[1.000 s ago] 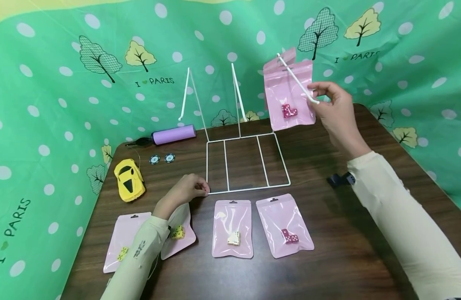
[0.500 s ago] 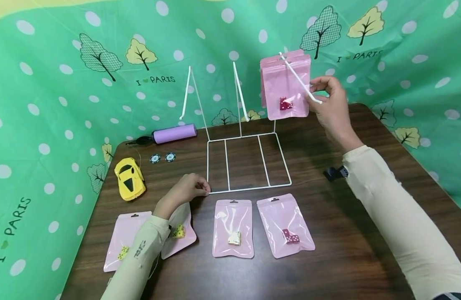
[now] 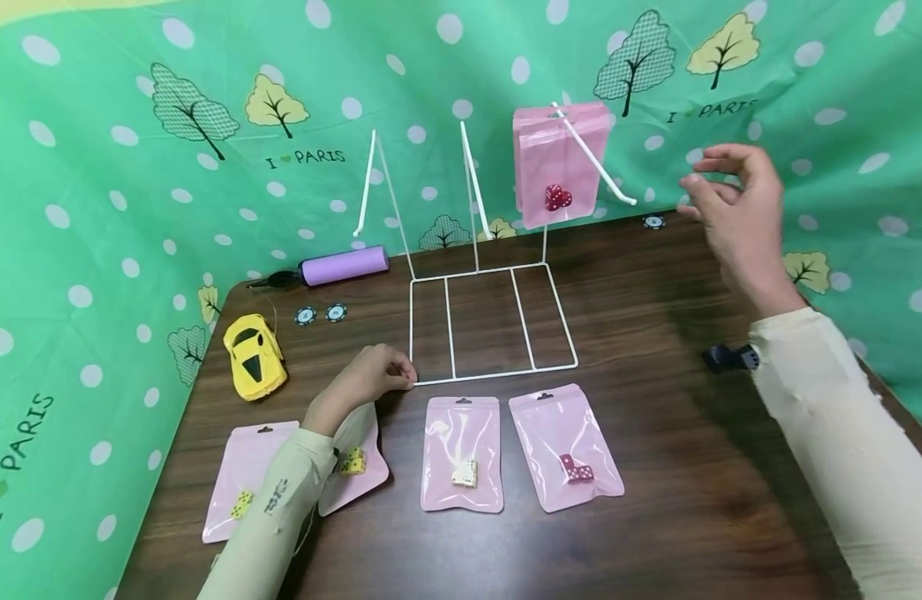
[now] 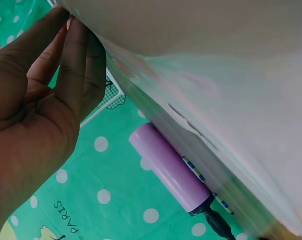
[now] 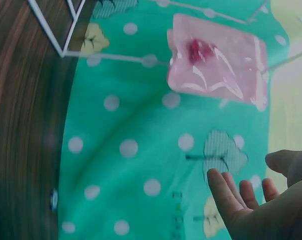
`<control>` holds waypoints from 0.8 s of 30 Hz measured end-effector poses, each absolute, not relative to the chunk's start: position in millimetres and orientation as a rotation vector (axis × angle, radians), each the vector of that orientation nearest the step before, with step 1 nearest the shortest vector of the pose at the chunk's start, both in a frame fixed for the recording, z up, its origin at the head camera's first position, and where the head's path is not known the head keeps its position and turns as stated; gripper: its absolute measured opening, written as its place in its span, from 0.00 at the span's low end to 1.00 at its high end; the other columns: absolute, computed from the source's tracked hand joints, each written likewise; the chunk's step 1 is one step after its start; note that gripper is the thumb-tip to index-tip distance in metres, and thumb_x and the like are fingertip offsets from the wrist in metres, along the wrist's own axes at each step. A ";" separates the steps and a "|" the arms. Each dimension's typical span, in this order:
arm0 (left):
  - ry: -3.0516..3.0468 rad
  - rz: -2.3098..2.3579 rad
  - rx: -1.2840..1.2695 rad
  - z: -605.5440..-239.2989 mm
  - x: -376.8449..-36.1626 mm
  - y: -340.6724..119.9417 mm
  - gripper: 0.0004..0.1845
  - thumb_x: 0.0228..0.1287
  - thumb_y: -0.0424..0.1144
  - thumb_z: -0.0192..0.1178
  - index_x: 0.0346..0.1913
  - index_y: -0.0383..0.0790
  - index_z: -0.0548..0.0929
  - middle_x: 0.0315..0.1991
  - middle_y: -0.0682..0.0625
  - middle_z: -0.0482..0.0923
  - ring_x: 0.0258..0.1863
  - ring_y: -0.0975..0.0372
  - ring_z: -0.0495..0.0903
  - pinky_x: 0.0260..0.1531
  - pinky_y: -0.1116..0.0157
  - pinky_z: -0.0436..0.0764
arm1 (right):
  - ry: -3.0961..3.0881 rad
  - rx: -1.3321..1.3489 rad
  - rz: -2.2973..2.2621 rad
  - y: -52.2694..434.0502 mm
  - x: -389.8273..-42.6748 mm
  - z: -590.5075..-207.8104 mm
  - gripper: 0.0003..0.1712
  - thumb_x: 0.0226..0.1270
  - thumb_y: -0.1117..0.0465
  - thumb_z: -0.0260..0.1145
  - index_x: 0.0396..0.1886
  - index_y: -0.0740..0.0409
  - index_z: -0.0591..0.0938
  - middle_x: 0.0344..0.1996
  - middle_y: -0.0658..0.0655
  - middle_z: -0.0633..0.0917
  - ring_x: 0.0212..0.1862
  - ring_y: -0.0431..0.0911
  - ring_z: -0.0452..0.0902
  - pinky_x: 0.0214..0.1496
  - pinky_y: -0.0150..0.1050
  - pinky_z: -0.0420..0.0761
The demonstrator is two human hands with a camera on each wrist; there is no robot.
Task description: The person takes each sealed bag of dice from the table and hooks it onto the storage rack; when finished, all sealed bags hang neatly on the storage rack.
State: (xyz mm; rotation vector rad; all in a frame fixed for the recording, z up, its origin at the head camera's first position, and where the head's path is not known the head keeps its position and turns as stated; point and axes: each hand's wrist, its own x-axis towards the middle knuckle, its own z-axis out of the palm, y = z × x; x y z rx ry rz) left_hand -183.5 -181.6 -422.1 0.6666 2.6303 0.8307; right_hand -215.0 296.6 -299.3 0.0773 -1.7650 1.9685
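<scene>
Right hand point(image 3: 731, 208) hovers loose and empty right of frame; pink bags point(image 3: 557, 171) on the hook could slide off if the rack point(image 3: 491, 321) shifts under the left hand point(image 3: 367, 379) pinching its corner

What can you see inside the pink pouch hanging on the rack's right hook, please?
Red dice sit at the bottom of the front pink pouch. More pouches hang behind it; their contents are covered.

A pink pouch point(image 5: 216, 62) with red dice hangs from a white wire rack point(image 5: 55, 37), right hand point(image 5: 271, 205) open below.
</scene>
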 end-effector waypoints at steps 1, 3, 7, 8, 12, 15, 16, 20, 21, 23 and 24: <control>2.631 0.832 0.677 -422.2 -183.5 -181.8 0.05 0.69 0.29 0.73 0.34 0.38 0.91 0.29 0.55 0.86 0.29 0.66 0.74 0.34 0.65 0.76 | -1.745 0.070 1.979 302.4 -210.2 -299.0 0.19 0.75 0.74 0.67 0.62 0.60 0.79 0.53 0.56 0.78 0.46 0.43 0.85 0.45 0.29 0.87; 2.632 0.836 0.691 -422.2 -183.5 -182.3 0.05 0.69 0.28 0.73 0.34 0.38 0.91 0.29 0.54 0.86 0.29 0.66 0.75 0.34 0.65 0.77 | -1.713 0.048 1.994 314.0 -199.0 -299.3 0.19 0.75 0.74 0.67 0.62 0.60 0.80 0.52 0.57 0.78 0.46 0.42 0.87 0.45 0.30 0.87; 2.635 0.838 0.692 -422.3 -183.9 -183.0 0.05 0.69 0.28 0.73 0.34 0.38 0.91 0.30 0.54 0.87 0.29 0.65 0.76 0.34 0.64 0.78 | -1.646 0.018 2.044 333.5 -172.3 -305.4 0.20 0.73 0.77 0.67 0.61 0.61 0.81 0.51 0.58 0.79 0.47 0.43 0.89 0.42 0.31 0.88; 2.635 0.837 0.686 -422.3 -184.0 -183.0 0.05 0.69 0.28 0.73 0.33 0.38 0.91 0.30 0.54 0.87 0.29 0.65 0.76 0.35 0.64 0.78 | -1.656 0.017 2.033 337.5 -165.4 -307.8 0.20 0.73 0.77 0.67 0.61 0.61 0.82 0.51 0.58 0.79 0.46 0.42 0.89 0.41 0.31 0.88; 2.626 0.839 0.664 -422.5 -183.8 -181.9 0.06 0.69 0.28 0.73 0.33 0.39 0.91 0.30 0.54 0.87 0.30 0.65 0.76 0.35 0.65 0.78 | -1.713 -0.007 1.992 349.1 -140.4 -321.4 0.21 0.74 0.78 0.65 0.62 0.60 0.83 0.50 0.57 0.80 0.44 0.40 0.90 0.40 0.29 0.87; 2.616 0.835 0.672 -422.9 -183.7 -181.0 0.05 0.69 0.28 0.73 0.33 0.38 0.91 0.30 0.54 0.87 0.30 0.65 0.75 0.34 0.64 0.77 | -1.828 -0.062 1.956 355.8 -124.5 -334.7 0.21 0.76 0.76 0.65 0.63 0.56 0.83 0.51 0.54 0.80 0.43 0.36 0.89 0.40 0.27 0.86; 2.613 0.834 0.674 -423.2 -183.7 -180.7 0.05 0.69 0.28 0.73 0.33 0.38 0.91 0.30 0.54 0.87 0.30 0.65 0.75 0.34 0.64 0.77 | -1.919 -0.086 1.897 357.6 -119.3 -339.3 0.20 0.78 0.74 0.65 0.64 0.53 0.83 0.51 0.52 0.80 0.43 0.34 0.89 0.40 0.26 0.86; 2.615 0.832 0.663 -423.3 -183.9 -180.4 0.05 0.69 0.28 0.73 0.33 0.38 0.91 0.29 0.54 0.86 0.29 0.65 0.75 0.34 0.65 0.76 | -2.227 -0.106 1.716 364.1 -102.3 -355.8 0.19 0.82 0.66 0.64 0.65 0.43 0.81 0.49 0.42 0.82 0.43 0.27 0.86 0.39 0.24 0.84; 2.618 0.832 0.658 -423.1 -184.1 -180.5 0.05 0.69 0.28 0.73 0.33 0.39 0.91 0.29 0.54 0.86 0.29 0.65 0.74 0.34 0.65 0.76 | -2.302 -0.101 1.657 363.8 -98.8 -359.7 0.19 0.83 0.65 0.64 0.64 0.40 0.80 0.49 0.38 0.83 0.42 0.26 0.85 0.39 0.24 0.84; 2.623 0.832 0.649 -422.6 -184.3 -180.9 0.05 0.69 0.28 0.73 0.33 0.38 0.91 0.29 0.54 0.87 0.29 0.65 0.75 0.34 0.64 0.76 | -2.379 -0.059 1.618 361.2 -92.9 -367.3 0.20 0.83 0.66 0.63 0.64 0.37 0.80 0.48 0.31 0.84 0.41 0.25 0.86 0.37 0.24 0.84; 2.624 0.833 0.645 -422.4 -184.3 -181.1 0.06 0.69 0.28 0.73 0.33 0.38 0.91 0.29 0.54 0.87 0.29 0.65 0.75 0.34 0.64 0.76 | -2.425 -0.043 1.584 358.4 -90.1 -370.8 0.22 0.83 0.67 0.63 0.63 0.34 0.79 0.48 0.29 0.84 0.40 0.25 0.85 0.37 0.24 0.84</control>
